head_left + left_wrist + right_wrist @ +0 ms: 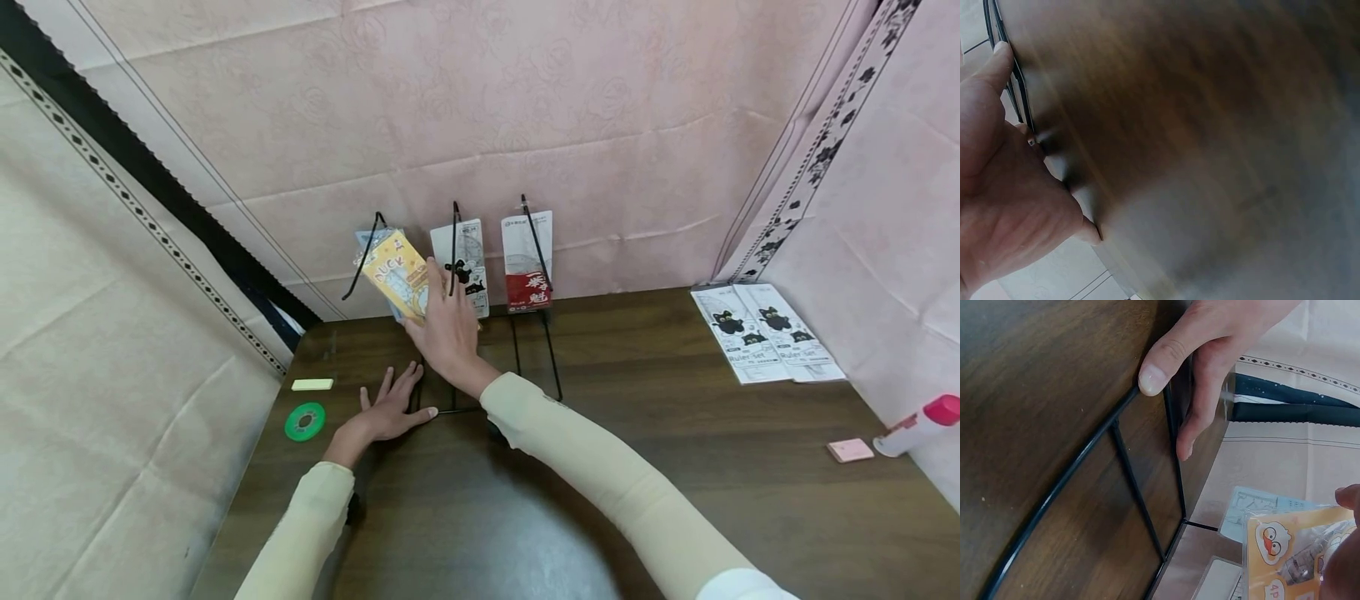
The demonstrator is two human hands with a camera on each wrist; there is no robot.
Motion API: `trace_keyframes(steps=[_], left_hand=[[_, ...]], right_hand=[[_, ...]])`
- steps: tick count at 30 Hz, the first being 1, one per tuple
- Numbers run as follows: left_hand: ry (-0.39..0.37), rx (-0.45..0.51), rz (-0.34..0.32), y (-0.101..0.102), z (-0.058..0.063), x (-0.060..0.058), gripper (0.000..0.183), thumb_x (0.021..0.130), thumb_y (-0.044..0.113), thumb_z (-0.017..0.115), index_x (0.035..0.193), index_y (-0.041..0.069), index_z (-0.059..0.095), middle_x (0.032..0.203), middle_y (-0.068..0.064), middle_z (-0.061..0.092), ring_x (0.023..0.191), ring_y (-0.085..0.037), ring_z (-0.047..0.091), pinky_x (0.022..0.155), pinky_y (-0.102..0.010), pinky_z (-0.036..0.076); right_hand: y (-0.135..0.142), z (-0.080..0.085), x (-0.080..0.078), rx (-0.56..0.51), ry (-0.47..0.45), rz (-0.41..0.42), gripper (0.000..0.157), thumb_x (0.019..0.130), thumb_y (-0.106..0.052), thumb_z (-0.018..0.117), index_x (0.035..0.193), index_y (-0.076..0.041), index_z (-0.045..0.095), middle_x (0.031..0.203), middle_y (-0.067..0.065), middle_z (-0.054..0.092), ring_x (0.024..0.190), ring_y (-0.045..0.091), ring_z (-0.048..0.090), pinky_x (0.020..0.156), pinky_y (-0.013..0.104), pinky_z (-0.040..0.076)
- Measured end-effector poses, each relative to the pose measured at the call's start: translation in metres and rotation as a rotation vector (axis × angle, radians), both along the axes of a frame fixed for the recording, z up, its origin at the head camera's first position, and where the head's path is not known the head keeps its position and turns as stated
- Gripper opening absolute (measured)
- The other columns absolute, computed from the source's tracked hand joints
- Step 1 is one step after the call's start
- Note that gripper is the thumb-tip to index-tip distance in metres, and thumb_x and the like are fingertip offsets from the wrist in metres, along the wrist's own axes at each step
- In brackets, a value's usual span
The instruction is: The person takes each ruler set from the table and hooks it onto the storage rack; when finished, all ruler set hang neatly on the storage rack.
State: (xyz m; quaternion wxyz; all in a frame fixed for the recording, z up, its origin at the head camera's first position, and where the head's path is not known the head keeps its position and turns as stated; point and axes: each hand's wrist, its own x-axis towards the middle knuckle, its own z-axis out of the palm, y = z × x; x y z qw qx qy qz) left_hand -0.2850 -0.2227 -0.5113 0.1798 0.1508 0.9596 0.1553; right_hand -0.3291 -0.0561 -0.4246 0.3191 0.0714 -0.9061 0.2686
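Observation:
My right hand (448, 333) grips a yellow packet (396, 268) with duck cartoons on its card, holding it tilted beside the left hook (363, 262) of a black wire display rack (557, 367). Behind it, a light-blue packet (1241, 515) is partly covered. My left hand (392, 412) has its fingers spread at the rack's base; its thumb (1154, 378) presses on the front wire. A white packet with black cat figures (471, 250) hangs at the middle hook. At the right hook is a white-and-red packet (528, 287).
On the table's left lie a green ring-shaped roll (293, 423) and a pale yellow strip (312, 384). Two ruler-set packets (738, 346) lie at the back right. Nearer are a pink block (851, 451) and a white bottle with a pink cap (911, 429), beside the cloth wall.

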Motion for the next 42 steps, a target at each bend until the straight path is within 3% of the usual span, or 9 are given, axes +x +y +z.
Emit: trace_keyframes(steps=[10,17,21,26,31,36,42], left_hand=[[-0.018,-0.004,0.008,-0.001,-0.001,-0.003,0.086,0.091,0.065,0.047,0.156,0.031,0.002,0.164,0.005,-0.008,0.15,-0.035,-0.014,0.105,-0.076,-0.01],[-0.019,-0.012,0.005,-0.001,-0.003,-0.002,0.085,0.091,0.066,0.046,0.156,0.032,0.002,0.164,0.006,-0.009,0.15,-0.034,-0.014,0.105,-0.076,-0.01],[-0.012,-0.005,0.003,0.0,-0.004,0.0,0.086,0.091,0.066,0.046,0.156,0.031,0.003,0.164,0.006,-0.009,0.15,-0.034,-0.014,0.104,-0.076,-0.012],[-0.001,0.007,-0.005,-0.002,-0.003,0.0,0.086,0.091,0.066,0.046,0.156,0.029,0.003,0.164,0.004,-0.009,0.15,-0.036,-0.014,0.102,-0.078,-0.013],[0.002,0.022,-0.011,-0.001,0.0,-0.003,0.086,0.092,0.063,0.048,0.157,0.027,0.004,0.165,0.002,-0.008,0.149,-0.038,-0.015,0.101,-0.078,-0.014],[-0.01,0.015,-0.017,0.0,-0.001,-0.003,0.087,0.091,0.064,0.047,0.157,0.028,0.003,0.164,0.003,-0.008,0.149,-0.037,-0.015,0.101,-0.078,-0.015],[-0.004,0.013,-0.017,-0.001,-0.001,-0.002,0.086,0.092,0.063,0.047,0.157,0.027,0.003,0.165,0.001,-0.008,0.149,-0.038,-0.015,0.101,-0.078,-0.014]], right_hand=[[-0.004,-0.008,-0.004,-0.018,-0.015,0.004,0.11,0.073,-0.049,0.08,0.156,-0.02,0.013,0.143,0.007,0.043,0.119,0.025,0.055,0.084,0.04,0.054],[0.005,-0.017,0.004,0.026,-0.04,0.002,0.106,0.078,-0.059,0.07,0.156,-0.025,0.007,0.143,0.008,0.043,0.114,0.021,0.057,0.077,0.035,0.055],[0.02,-0.024,0.011,0.048,0.002,0.031,0.093,0.081,-0.06,0.066,0.152,-0.017,0.024,0.137,0.011,0.046,0.112,0.022,0.056,0.084,0.036,0.053],[0.051,-0.029,0.015,0.022,0.121,0.083,0.067,0.086,-0.052,0.063,0.137,-0.011,0.048,0.12,0.005,0.053,0.099,0.017,0.051,0.079,0.031,0.046],[0.093,-0.035,0.013,0.015,0.244,0.144,0.046,0.088,-0.038,0.063,0.126,-0.013,0.055,0.101,0.004,0.057,0.086,0.015,0.048,0.073,0.029,0.04],[0.143,-0.042,0.013,0.069,0.266,0.108,0.041,0.087,-0.034,0.058,0.122,-0.012,0.056,0.096,0.005,0.057,0.084,0.019,0.049,0.074,0.032,0.041],[0.201,-0.047,0.01,0.125,0.323,0.031,0.039,0.082,-0.021,0.063,0.118,-0.006,0.058,0.102,0.01,0.058,0.085,0.025,0.052,0.072,0.037,0.042]])
